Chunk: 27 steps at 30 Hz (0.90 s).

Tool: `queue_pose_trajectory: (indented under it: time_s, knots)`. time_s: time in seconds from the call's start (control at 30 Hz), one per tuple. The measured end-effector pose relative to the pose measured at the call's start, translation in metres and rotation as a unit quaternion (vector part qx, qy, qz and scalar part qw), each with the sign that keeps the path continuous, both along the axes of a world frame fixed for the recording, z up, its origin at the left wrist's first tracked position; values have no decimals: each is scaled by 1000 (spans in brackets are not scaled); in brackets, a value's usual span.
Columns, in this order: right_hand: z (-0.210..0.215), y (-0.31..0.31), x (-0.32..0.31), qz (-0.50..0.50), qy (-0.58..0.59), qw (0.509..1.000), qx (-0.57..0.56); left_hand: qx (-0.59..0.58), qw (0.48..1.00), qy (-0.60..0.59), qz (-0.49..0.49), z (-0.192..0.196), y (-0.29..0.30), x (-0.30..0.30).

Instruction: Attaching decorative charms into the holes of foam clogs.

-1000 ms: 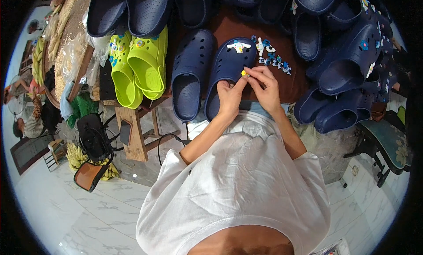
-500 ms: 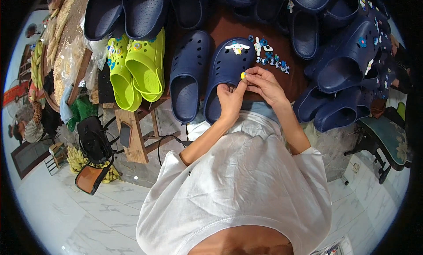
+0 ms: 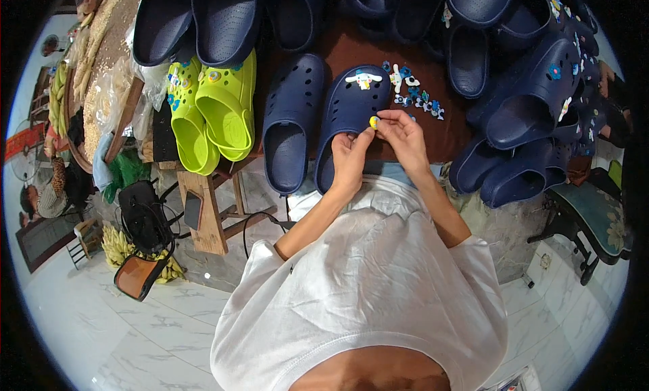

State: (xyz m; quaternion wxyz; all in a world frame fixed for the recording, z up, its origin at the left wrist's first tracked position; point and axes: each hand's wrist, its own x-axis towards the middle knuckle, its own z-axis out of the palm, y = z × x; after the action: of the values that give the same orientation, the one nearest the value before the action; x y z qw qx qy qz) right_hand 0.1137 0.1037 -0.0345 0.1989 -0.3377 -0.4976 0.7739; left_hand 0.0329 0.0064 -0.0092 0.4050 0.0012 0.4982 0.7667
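A navy clog [image 3: 343,97] with a white character charm [image 3: 364,79] on its toe lies right in front of me. My left hand [image 3: 349,164] holds this clog by the upper's rim, its fingers partly hidden in the opening and its thumb beside a small yellow charm [image 3: 373,123]. The thumb and fingers of my right hand [image 3: 404,139] pinch that yellow charm at the right edge of the upper. To the left lies a second navy clog [image 3: 292,93] with bare holes. Loose blue and white charms [image 3: 420,99] are scattered on the brown tabletop [image 3: 433,131], just beyond my right hand.
Lime green clogs [image 3: 226,110] with charms sit at the left, beside more navy clogs [image 3: 226,26]. A pile of decorated navy clogs [image 3: 527,100] rises at the right. Below the table's left side are a wooden stand [image 3: 203,222] and a black bag [image 3: 143,212].
The view has shifted slightly, so the table things sit a little lower. My right fingers have moved slightly, and the yellow charm shows more plainly between them. My left hand keeps its hold.
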Motion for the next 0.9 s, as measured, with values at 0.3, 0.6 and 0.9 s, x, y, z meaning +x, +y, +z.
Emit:
queue_pose_trajectory:
  time_s: [0.3, 0.6, 0.9]
  knots:
    - [-2, -9, -5, -27, -16, 996, 89, 5, 996, -80, 23, -7, -5, -6]
    - [0, -6, -4, 22, -5, 993, 120, -26, 996, -75, 26, -1, -4, -8]
    - [9, 0, 1, 0, -43, 979, 201, 12, 995, -99, 15, -2, -6, -8]
